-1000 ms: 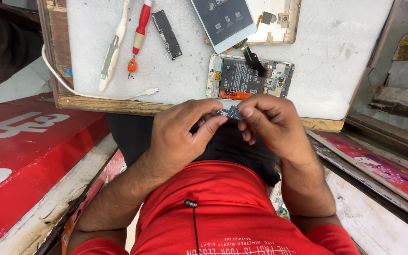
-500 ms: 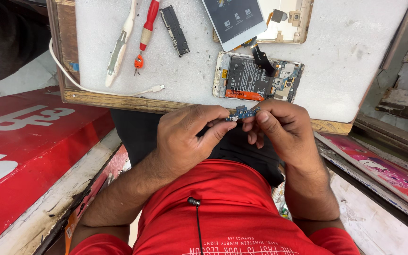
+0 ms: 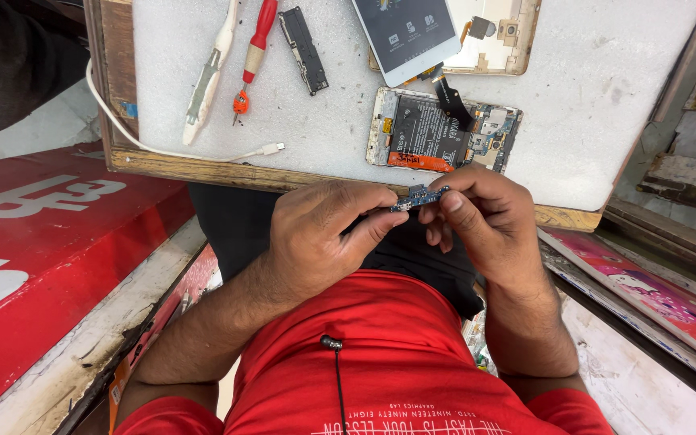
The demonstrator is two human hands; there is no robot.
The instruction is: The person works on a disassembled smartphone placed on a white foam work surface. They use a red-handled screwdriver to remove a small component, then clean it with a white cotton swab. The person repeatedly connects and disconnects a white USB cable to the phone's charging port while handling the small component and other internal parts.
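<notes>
Both hands meet over my lap, just in front of the work board's wooden edge (image 3: 203, 169). My left hand (image 3: 320, 242) and my right hand (image 3: 485, 221) pinch a small blue circuit board (image 3: 417, 196) between their fingertips, each gripping one end. Right behind them on the white board surface lies an opened phone body (image 3: 441, 133) with its battery and a black flex cable showing. A white phone screen panel (image 3: 408, 32) and a gold back cover (image 3: 501, 36) rest further back.
A red-handled screwdriver (image 3: 255, 48), a white tool (image 3: 207, 76), a narrow black part (image 3: 304, 50) and a white cable end (image 3: 271, 149) lie on the board's left half. A red sign panel (image 3: 50, 234) is at my left; a dark-sleeved person (image 3: 10, 64) is at the top left.
The view has shifted slightly, so the board sits lower in frame. The hands have drawn a little apart, exposing more of the small circuit board between the fingertips.
</notes>
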